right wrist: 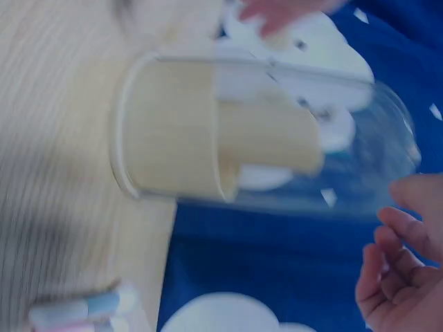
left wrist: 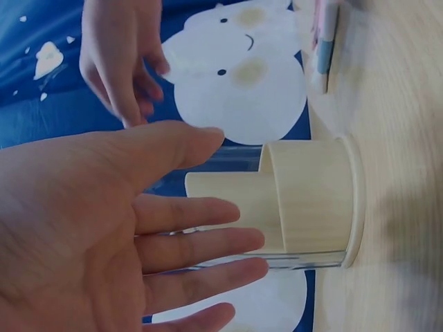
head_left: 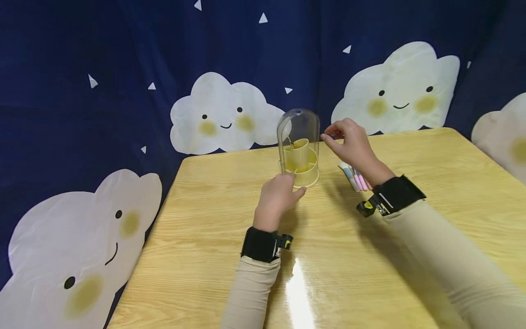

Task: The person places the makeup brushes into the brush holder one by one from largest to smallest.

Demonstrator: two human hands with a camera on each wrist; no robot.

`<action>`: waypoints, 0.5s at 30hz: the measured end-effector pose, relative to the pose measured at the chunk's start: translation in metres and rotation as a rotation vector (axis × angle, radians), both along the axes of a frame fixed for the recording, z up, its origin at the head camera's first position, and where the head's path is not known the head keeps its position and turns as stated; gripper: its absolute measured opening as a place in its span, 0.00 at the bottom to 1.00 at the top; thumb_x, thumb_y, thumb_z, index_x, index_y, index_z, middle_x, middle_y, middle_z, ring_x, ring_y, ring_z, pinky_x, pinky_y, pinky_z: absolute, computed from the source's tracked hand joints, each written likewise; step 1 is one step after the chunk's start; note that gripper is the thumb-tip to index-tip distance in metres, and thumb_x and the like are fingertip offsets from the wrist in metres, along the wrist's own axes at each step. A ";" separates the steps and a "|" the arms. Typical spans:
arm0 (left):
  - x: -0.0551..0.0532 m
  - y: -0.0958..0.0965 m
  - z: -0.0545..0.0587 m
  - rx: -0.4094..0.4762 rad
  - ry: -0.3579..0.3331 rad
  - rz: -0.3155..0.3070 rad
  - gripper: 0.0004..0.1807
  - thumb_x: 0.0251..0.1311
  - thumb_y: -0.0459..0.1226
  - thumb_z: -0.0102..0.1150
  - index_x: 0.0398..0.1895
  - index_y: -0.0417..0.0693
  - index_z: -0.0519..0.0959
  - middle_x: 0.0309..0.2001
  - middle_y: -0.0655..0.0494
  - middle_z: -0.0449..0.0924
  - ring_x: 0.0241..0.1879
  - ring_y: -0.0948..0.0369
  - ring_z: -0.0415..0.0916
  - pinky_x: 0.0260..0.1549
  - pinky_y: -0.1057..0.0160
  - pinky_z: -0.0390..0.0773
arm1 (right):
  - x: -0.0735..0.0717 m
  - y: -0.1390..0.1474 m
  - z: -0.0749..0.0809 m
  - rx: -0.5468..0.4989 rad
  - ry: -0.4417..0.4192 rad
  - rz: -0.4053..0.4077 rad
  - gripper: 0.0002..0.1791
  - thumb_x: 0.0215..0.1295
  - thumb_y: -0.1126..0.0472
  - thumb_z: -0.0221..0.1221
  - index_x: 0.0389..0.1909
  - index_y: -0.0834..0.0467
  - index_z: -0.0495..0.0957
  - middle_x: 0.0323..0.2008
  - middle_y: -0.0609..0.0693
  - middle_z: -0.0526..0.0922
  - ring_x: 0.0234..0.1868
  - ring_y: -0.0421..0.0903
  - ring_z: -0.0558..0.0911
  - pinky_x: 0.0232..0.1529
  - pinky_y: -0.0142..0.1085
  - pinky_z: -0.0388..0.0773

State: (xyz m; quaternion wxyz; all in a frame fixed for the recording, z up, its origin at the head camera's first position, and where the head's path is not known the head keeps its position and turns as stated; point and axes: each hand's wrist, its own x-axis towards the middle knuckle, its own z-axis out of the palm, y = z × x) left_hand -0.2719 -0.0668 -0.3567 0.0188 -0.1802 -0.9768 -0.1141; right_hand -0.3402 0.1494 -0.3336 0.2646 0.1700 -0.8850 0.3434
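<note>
A cream round holder (head_left: pixel 307 179) with a taller inner cup (left wrist: pixel 232 200) stands upright on the table, under a clear dome cover (head_left: pixel 299 119). A thin stick shows by the inner cup in the head view. My left hand (head_left: pixel 277 194) is at the holder's near left side, its fingers extended and spread in the left wrist view. To the right of the dome's upper part, my right hand (head_left: pixel 351 141) is raised off the table. In the right wrist view its fingers (right wrist: pixel 394 256) are loosely bent beside the dome's rounded top, with nothing seen between them.
Several slim pink and blue-grey handled items (head_left: pixel 355 178) lie together on the wooden table (head_left: pixel 205 219), right of the holder and below my right hand. A dark blue curtain (head_left: pixel 135 41) with white clouds hangs behind the table and along its left side.
</note>
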 end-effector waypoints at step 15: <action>0.001 0.010 -0.003 0.008 0.001 -0.015 0.20 0.70 0.52 0.60 0.45 0.43 0.81 0.38 0.49 0.84 0.36 0.53 0.83 0.31 0.54 0.81 | 0.022 0.068 -0.041 0.077 -0.465 -0.070 0.12 0.69 0.60 0.61 0.35 0.68 0.81 0.28 0.57 0.82 0.27 0.51 0.79 0.31 0.40 0.75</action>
